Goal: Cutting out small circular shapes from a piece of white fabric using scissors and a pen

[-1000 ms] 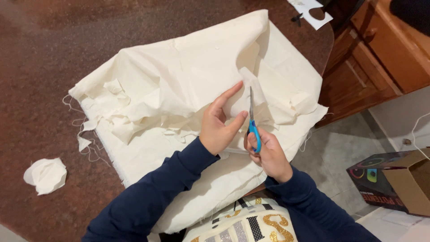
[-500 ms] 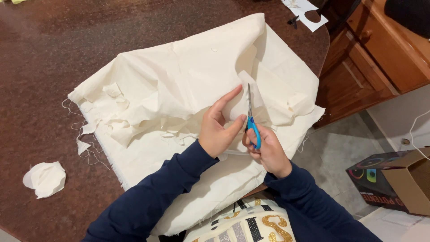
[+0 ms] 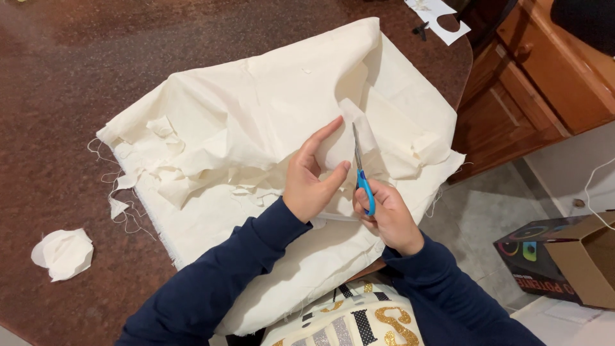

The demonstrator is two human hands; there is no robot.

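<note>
The right hand (image 3: 387, 221), at centre-right of the frame, is closed through the handles of a pair of blue-handled steel scissors (image 3: 360, 168). The blades point toward the top of the frame and appear nearly closed, lying on the cloth.

The left hand (image 3: 311, 182), just left of the scissors, pinches a small piece of cream fabric (image 3: 343, 144) between thumb and extended fingers, holding it raised and taut beside the blades.

The large folded sheet of cream woven cloth (image 3: 256, 109) fills the middle of the frame, spread over a dark reddish-brown stone tabletop (image 3: 77, 77). Its left edge is frayed, with loose threads and ragged offcuts.

For a clean cut in this step:
- Keep the pinched piece under tension next to the blades, so that the weave does not fold between them.
- Keep the left fingertips beside the blade line, not across it.
- Use long strokes from deep in the blades; short snips at the tips probably leave a jagged edge.
- Turn the cloth, not the wrist, when the line curves.

A round cream fabric cutout (image 3: 63, 254) lies apart at lower left. A white paper template with a hole (image 3: 439, 11) sits at the top edge. A wooden drawer cabinet (image 3: 532, 83) stands at upper right, and an open cardboard box (image 3: 576, 256) at lower right.
</note>
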